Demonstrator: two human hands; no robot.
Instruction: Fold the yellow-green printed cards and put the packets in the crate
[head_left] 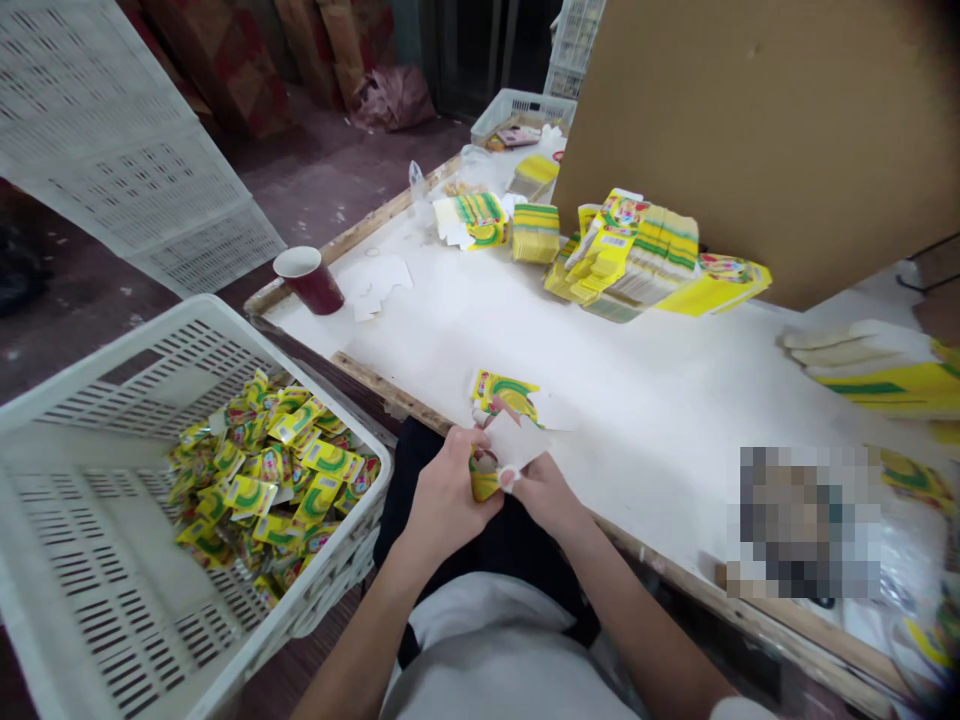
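As L fingers (463,442) clasp yel. pkg (485,486), R fingers (529,484) pinch white flap (517,440).

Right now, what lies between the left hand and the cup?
From the left hand to the cup: dark clothing, then the table's wooden edge, then white tabletop, all in the head view.

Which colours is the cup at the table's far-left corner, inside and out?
Dark red outside, white inside; the cup shows in the head view.
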